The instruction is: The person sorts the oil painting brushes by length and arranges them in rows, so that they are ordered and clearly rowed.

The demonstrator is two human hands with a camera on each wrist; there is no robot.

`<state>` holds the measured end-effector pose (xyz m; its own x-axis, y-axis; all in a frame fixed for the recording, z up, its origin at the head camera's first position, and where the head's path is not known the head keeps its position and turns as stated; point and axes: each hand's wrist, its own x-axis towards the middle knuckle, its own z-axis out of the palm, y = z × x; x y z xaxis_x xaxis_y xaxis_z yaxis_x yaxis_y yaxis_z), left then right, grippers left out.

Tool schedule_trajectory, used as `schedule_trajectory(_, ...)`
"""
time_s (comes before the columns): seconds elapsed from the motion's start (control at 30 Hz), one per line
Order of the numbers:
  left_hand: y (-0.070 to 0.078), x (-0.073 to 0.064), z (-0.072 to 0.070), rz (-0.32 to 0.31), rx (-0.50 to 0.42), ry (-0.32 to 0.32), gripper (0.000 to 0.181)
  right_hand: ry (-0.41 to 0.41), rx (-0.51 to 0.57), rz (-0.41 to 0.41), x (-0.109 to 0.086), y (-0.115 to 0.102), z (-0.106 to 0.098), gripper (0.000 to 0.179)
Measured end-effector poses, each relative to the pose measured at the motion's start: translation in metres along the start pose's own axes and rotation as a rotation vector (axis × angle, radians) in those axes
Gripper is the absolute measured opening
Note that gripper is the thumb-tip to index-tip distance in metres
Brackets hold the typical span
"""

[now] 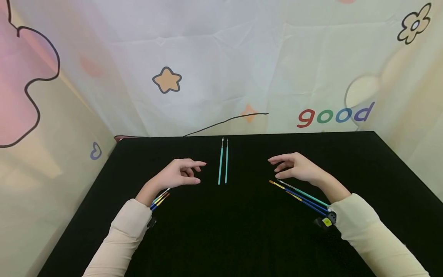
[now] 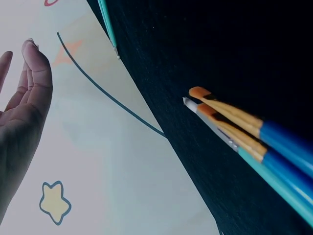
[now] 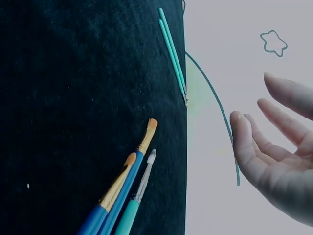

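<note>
1. Black table [image 1: 221, 238], below both hands.
2. Left hand [image 1: 180, 173] and right hand [image 1: 298, 167], fingers loosely bent, grasping nothing.
3. Left brush cluster [image 2: 281, 167] and right brush cluster [image 3: 126, 181], beside the wrists.
4. Two turquoise brushes [image 1: 220, 163], near the far edge, between both hands, closer to the left.

two slim turquoise-handled paintbrushes [image 1: 220, 163]: nearly parallel, apart, tips near far edge of black worktop [image 1: 225, 234] | blue-and-turquoise-handled brush trio [image 1: 160, 200]: nearer left edge, bunched, tips inward | second blue-and-turquoise-handled trio [image 1: 300, 197]: nearer right edge, tips inward
</note>
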<state>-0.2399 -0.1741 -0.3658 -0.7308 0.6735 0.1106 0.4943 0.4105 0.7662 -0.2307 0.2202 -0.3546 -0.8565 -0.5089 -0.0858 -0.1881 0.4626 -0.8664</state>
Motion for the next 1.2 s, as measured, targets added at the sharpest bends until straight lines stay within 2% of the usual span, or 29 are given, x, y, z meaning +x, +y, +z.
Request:
schedule_trajectory(0.5, 0.001, -0.022, -0.003, -0.001, -0.009, 0.03, 0.041, -0.076, -0.048, -0.021, -0.021, 0.003, -0.012, 0.04)
schedule_trajectory(0.97, -0.003, -0.049, -0.012, 0.015, -0.005, 0.032, 0.046, -0.113, -0.047, -0.033, -0.035, 0.009, -0.022, 0.036)
schedule_trajectory(1.2, -0.003, -0.064, -0.017, -0.032, 0.01, 0.033, 0.043, -0.121, -0.06, -0.025, -0.042, 0.012, -0.025, 0.036)
